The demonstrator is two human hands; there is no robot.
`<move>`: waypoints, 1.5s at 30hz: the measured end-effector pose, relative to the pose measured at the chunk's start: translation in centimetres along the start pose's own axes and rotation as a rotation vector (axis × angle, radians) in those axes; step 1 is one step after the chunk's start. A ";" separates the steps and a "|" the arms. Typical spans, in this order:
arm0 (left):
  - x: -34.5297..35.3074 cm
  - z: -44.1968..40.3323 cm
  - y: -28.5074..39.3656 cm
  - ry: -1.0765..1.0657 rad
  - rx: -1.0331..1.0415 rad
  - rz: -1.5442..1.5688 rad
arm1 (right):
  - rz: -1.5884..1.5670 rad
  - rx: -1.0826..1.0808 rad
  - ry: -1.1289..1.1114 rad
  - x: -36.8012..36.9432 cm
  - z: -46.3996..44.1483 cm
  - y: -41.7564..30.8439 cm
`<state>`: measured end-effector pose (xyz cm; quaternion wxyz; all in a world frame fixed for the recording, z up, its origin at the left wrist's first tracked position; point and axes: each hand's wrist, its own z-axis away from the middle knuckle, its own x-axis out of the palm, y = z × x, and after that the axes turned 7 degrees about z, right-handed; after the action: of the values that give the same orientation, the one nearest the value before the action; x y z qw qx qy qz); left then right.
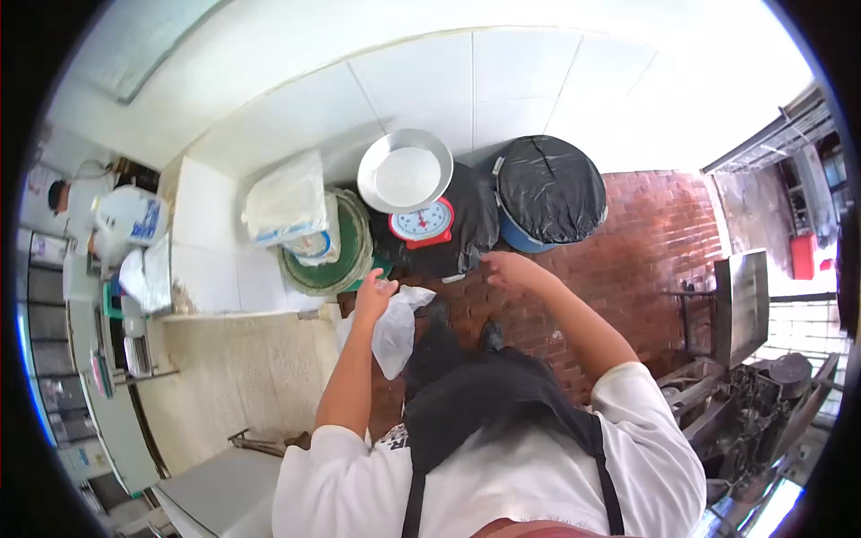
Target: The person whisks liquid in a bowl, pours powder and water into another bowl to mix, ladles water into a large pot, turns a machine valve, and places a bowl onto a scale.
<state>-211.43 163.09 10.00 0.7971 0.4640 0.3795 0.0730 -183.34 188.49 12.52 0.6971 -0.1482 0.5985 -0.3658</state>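
Note:
A translucent white plastic bag (395, 334) hangs from my left hand (373, 296), whose fingers are closed on it. My right hand (513, 273) is just beyond my apron, close to the front edge of the black plastic sheet (475, 231); its fingers are loosely bent and apart, and I cannot tell whether they touch the sheet. On that sheet stands a red scale (421, 240) with a round white dial. A round, shallow metal pan (404, 170) rests on top of the scale.
Right of the scale is a blue drum (522, 238) covered in black plastic. To its left, a green round tub (334, 269) bears white packages (289, 199). Tiled wall (413, 72) runs behind. Dark machinery (762, 403) stands at the right on the brick floor (641, 260).

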 end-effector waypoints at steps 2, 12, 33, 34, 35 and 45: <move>0.4 -5.9 -1.4 -0.037 -0.020 -0.011 | 0.056 0.037 0.042 1.4 -6.1 3.0; 5.9 -29.2 -11.2 -0.382 0.407 -0.333 | -0.083 0.488 0.143 6.2 -24.4 9.1; 7.8 -20.9 -1.8 -0.767 0.786 -0.414 | -0.301 0.587 0.522 6.3 -7.6 3.7; 8.6 -19.2 0.2 -0.833 0.906 -0.406 | -0.388 0.641 0.607 6.5 -3.6 1.2; 9.8 -17.3 2.5 -0.910 1.027 -0.398 | -0.410 0.697 0.681 8.5 -0.2 0.1; 25.7 16.2 13.2 -1.582 1.721 -0.516 | -0.436 1.175 1.472 24.6 36.8 -27.8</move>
<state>-179.38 171.40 11.24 0.2289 0.6716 -0.2096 -0.6728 -157.49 143.92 21.43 0.0270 0.3826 0.5663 -0.7295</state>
